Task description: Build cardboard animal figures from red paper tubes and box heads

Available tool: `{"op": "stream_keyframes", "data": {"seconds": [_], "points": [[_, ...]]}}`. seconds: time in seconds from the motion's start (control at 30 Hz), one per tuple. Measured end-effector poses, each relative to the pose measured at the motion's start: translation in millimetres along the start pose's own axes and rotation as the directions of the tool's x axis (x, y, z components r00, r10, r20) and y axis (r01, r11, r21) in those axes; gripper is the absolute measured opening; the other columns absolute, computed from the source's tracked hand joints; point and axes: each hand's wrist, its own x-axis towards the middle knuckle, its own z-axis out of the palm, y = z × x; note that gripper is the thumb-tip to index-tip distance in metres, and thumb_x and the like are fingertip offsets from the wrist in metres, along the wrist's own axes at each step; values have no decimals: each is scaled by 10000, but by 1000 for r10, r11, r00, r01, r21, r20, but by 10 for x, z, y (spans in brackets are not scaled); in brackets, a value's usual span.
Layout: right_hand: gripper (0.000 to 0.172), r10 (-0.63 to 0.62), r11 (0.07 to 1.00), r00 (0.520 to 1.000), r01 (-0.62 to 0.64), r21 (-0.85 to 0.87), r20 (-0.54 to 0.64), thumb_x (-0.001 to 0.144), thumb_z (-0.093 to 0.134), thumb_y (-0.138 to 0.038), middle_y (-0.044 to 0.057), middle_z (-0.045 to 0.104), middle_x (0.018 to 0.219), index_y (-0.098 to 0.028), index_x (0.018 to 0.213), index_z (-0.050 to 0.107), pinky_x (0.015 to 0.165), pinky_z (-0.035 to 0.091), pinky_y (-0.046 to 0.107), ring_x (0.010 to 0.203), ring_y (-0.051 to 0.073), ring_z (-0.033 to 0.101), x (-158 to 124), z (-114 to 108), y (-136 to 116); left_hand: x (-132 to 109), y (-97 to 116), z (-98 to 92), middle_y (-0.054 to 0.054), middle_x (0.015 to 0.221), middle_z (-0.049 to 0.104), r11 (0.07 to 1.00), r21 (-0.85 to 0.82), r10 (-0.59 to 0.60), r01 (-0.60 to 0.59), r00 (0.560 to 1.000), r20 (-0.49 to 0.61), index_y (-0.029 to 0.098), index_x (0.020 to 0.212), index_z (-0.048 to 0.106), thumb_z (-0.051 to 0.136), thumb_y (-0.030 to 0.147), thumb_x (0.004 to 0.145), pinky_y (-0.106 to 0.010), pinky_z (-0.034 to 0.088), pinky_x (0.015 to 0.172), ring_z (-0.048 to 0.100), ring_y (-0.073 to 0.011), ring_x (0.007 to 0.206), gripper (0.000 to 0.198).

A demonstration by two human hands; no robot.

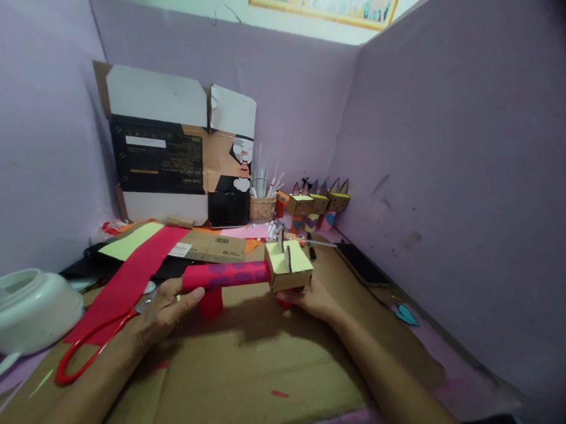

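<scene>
A cardboard animal figure has a red tube body with purple spots and a box head with a pale yellow top and two upright ears. Red legs show under the body, over the cardboard sheet. My left hand grips the rear end of the tube, its thumb along the near side. Beneath the head, my right hand has its fingers closed around the lower part, where a bit of red shows. Red-handled scissors lie beside my left forearm, with a long red paper strip behind them.
The cardboard sheet covers the work surface. At left stands a white pot; a dark phone lies by the right wall. Finished-looking animal figures, a basket of sticks and a flattened box stand at the back.
</scene>
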Motion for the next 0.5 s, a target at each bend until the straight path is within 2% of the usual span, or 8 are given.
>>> {"op": "stream_keyframes", "data": {"seconds": [0.33,0.5], "points": [[394,-6,999,1000,6,53,5,547,767,-288,79,709,923,-167,898,636,812,514,389,869,242,647,-11,9,-43,-6,-28,5,-41,933,713,1000,-11,-19,19,1000,-7,203,1037,691,496,448,829,-291,498,768,624,-240,835,376],[373,-2,999,1000,1,55,18,554,769,-272,77,712,897,-167,886,635,805,519,393,852,243,654,-10,-2,-30,-7,-38,-3,-38,927,721,1000,10,-3,3,1000,-8,207,1034,695,503,432,833,-283,503,767,632,-245,848,357]]}}
